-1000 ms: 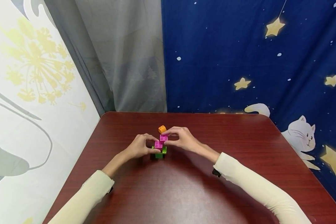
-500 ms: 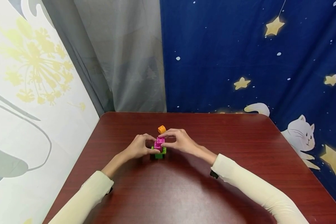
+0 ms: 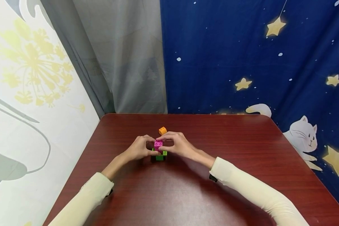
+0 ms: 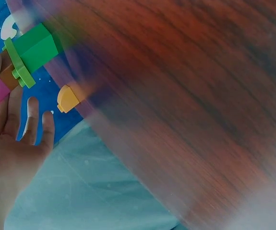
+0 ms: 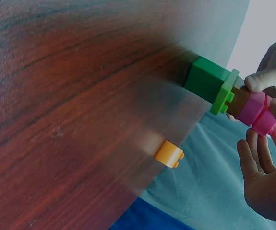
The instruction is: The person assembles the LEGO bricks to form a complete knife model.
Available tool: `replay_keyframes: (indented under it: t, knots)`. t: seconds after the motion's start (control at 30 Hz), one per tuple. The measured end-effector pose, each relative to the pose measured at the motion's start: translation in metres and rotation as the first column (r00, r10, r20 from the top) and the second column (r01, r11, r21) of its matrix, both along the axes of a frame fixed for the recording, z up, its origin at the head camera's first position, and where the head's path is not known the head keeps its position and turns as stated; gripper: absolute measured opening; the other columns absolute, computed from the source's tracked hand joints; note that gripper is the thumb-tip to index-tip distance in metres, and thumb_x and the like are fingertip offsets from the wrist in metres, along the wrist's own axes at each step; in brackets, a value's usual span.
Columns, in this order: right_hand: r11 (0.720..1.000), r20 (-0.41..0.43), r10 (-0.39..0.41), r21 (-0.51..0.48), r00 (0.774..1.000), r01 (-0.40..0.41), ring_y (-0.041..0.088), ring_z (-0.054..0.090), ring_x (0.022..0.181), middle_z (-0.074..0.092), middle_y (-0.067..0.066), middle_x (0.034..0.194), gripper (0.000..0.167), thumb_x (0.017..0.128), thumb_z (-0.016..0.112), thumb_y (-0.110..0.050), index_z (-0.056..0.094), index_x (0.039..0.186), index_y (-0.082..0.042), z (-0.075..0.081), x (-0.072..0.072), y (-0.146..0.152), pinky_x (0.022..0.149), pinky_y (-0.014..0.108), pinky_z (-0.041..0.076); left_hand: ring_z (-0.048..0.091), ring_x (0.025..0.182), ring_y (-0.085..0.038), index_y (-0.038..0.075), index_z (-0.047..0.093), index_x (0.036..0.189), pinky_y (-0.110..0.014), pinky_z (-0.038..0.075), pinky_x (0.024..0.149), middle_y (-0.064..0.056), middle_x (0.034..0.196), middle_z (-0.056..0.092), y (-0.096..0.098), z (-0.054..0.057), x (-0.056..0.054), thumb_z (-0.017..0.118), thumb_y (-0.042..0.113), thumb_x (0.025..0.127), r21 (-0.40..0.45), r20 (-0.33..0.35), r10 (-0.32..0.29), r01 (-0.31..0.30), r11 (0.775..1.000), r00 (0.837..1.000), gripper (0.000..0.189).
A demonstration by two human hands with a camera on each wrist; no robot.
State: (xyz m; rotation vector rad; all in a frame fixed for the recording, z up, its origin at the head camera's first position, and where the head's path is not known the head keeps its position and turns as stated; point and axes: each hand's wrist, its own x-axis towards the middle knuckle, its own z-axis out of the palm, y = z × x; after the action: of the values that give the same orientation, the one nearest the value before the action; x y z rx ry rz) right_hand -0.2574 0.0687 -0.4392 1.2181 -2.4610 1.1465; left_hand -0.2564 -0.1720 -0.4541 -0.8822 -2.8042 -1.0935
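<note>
A stack of toy building bricks stands on the table: a dark green brick (image 3: 159, 158) at the bottom, a light green plate (image 5: 225, 93), a brown brick (image 5: 238, 101), then a lower pink brick (image 5: 251, 108). My left hand (image 3: 138, 147) holds the stack from the left, thumb and fingers around the lower pink brick and brown brick. My right hand (image 3: 182, 146) pinches the upper pink brick (image 3: 158, 144) between thumb and fingers. In the right wrist view this brick lies against the lower pink one; whether their studs are fully joined I cannot tell.
A single orange brick with a rounded side (image 3: 162, 131) lies just behind the stack. The dark red wooden table (image 3: 169, 194) spreads around both arms. A grey curtain (image 3: 135, 62) and a blue starry curtain (image 3: 214, 62) hang beyond its far edge.
My right hand has moved left and slightly nearer, bringing the upper pink brick from the right of the stack to directly over the lower pink brick. The left hand has stayed in place.
</note>
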Motion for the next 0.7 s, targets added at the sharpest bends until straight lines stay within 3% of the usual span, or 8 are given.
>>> replay_keyframes:
  t: [0.1,0.33,0.4,0.7]
  knots:
    - [1.0,0.009,-0.011,-0.011,1.0,0.011,0.01,0.069,0.106,0.075,-0.001,0.113,0.034,0.087,0.087,-0.021,0.079,0.12,-0.015,-0.0018,-0.0001,-0.0009,0.091,0.041,0.057,0.066,0.101,-0.025,0.014,0.08,0.106,-0.045,0.055,0.087,0.003,0.101,0.073,0.0004,0.001,-0.0002,0.096,0.034,0.075,0.0,-0.006,-0.003,0.003,1.0,1.0,0.04]
    - [1.0,0.011,-0.024,-0.005,1.0,0.024,0.016,0.071,0.103,0.075,-0.001,0.11,0.035,0.087,0.087,-0.023,0.079,0.12,-0.015,-0.0036,0.0032,-0.0002,0.092,0.037,0.057,0.065,0.098,-0.024,0.015,0.08,0.105,-0.042,0.056,0.082,0.003,0.1,0.071,0.0009,0.0031,0.0005,0.095,0.034,0.076,-0.009,-0.007,-0.016,0.016,1.0,1.0,0.038]
    - [1.0,0.002,-0.018,-0.014,1.0,0.018,0.017,0.072,0.103,0.076,0.001,0.11,0.035,0.087,0.087,-0.022,0.079,0.12,-0.014,-0.0043,0.0044,-0.0001,0.091,0.043,0.058,0.065,0.097,-0.024,0.015,0.08,0.104,-0.042,0.055,0.082,0.004,0.1,0.072,0.0013,0.0022,0.0006,0.095,0.034,0.076,-0.014,-0.011,-0.019,0.019,1.0,1.0,0.037]
    - [0.997,-0.017,-0.078,-0.022,0.997,0.078,0.012,0.072,0.103,0.078,-0.001,0.11,0.038,0.083,0.091,-0.027,0.08,0.119,-0.019,-0.0074,0.0059,-0.001,0.089,0.032,0.057,0.067,0.103,-0.028,0.013,0.079,0.109,-0.046,0.055,0.088,0.002,0.103,0.075,0.0008,0.0045,0.0046,0.094,0.038,0.077,-0.032,-0.035,-0.032,0.03,0.999,0.999,0.044]
